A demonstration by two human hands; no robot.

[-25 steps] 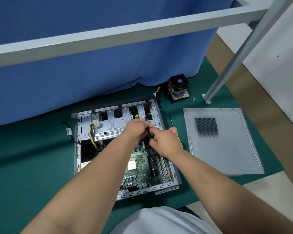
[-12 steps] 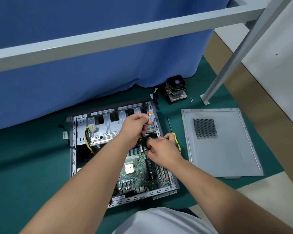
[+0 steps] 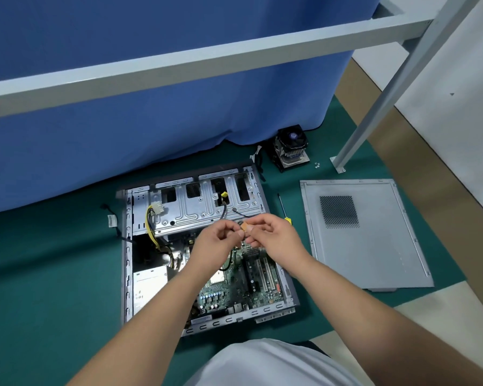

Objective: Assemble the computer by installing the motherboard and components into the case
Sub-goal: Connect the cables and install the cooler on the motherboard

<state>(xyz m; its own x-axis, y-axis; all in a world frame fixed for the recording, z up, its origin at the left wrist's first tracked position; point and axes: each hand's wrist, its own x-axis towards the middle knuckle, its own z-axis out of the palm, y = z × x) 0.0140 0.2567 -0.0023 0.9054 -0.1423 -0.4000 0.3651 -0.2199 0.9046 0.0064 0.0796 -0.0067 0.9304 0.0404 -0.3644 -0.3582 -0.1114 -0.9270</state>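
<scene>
The open computer case (image 3: 127, 263) lies flat on the green mat, with the green motherboard (image 3: 236, 288) seated in its lower right part. My left hand (image 3: 218, 240) and my right hand (image 3: 275, 239) meet above the board's upper edge. Between their fingertips they pinch a small orange connector (image 3: 245, 226) on a black cable (image 3: 239, 211) that runs up toward the silver drive cage (image 3: 195, 207). A second black cable with a yellow plug (image 3: 223, 195) hangs from the cage. The power supply (image 3: 149, 288) sits in the case's lower left.
A CPU cooler with fan (image 3: 290, 147) stands behind the case near the blue curtain. A yellow-handled screwdriver (image 3: 284, 210) lies right of the case. The grey side panel (image 3: 368, 246) lies further right. A metal frame leg (image 3: 343, 160) and small screws (image 3: 316, 164) are nearby.
Both hands have lifted off the board and drawn the orange connector up between them. The camera view has shifted slightly, showing more of the case.
</scene>
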